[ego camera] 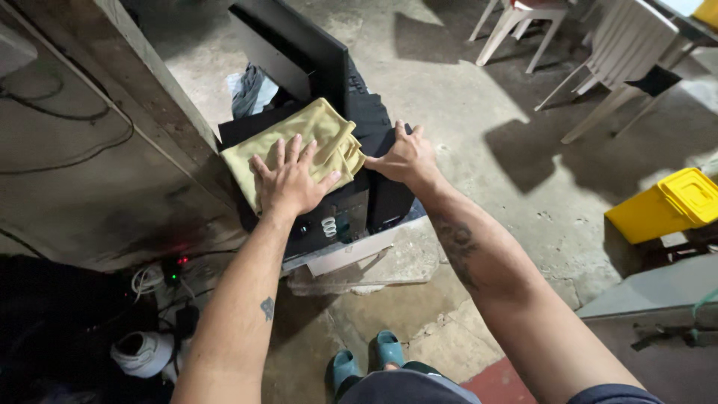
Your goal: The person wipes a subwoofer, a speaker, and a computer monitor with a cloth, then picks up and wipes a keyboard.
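I see a bare concrete floor (479,127) filling most of the view; along my left a grey wall with a slanted timber post (142,90) and loose cables; at top right two white plastic chairs (621,52) stand well apart from the work; at the right edge a yellow plastic bin (669,203) with its lid closed, rectangular, its contents hidden from me. In the middle stands a black box-shaped device (351,202) with small knobs on its front face, resting on a pale slab; a flat black panel (299,45) leans just behind it, with a grey cloth (250,90) tucked beside that. On the device's top lies a folded yellow cloth (314,131). My left hand (288,179) lies flat on that cloth, fingers spread wide, palm down, pressing rather than gripping; my right hand (404,158) rests open on the device's top right edge, just beside the cloth's fold, fingers extended and closed round nothing. Both forearms reach straight forward. Lower left, a power strip (173,271) shows red and green lights; a white shoe (142,353) lies near it; my teal sandals (366,359) show at the bottom.
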